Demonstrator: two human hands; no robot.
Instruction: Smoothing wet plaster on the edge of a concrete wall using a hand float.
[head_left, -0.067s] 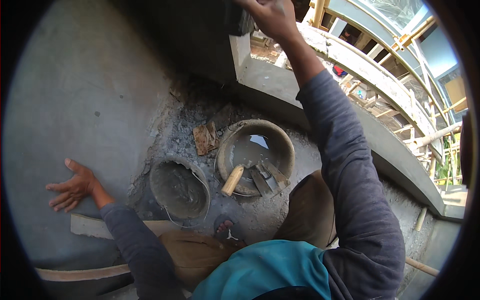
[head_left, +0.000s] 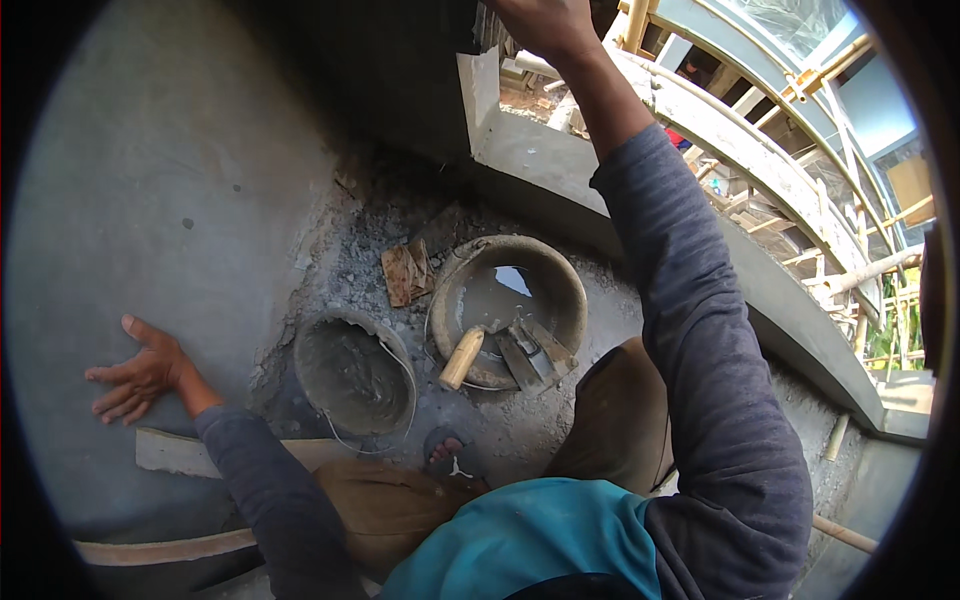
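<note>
My left hand (head_left: 145, 373) lies flat with fingers spread on the smooth grey plastered wall (head_left: 120, 200), holding nothing. My right arm stretches up to the far edge of the view, where my right hand (head_left: 548, 25) is partly cut off. Its fingers are out of view; a moment earlier they were bent round a dark, blocky thing by the dark wall corner. Below, between my arms, a round basin (head_left: 572, 300) holds greyish water. A wooden-handled trowel (head_left: 462, 358) and a metal tool (head_left: 535, 362) rest across its near rim. Left of it stands a bucket (head_left: 352, 380) with wet grey mortar.
A low plastered ledge (head_left: 540, 150) curves along the right, with bamboo scaffolding (head_left: 850, 270) beyond it. Torn brown scrap (head_left: 405, 273) lies on the rubble between wall and basin. A wooden board (head_left: 180, 452) lies under my left forearm. My sandalled foot (head_left: 447, 450) is near the bucket.
My right hand has moved slightly up and farther out of view, taking the dark thing out of sight. My left hand stays on the wall; the whole view has shifted a little.
</note>
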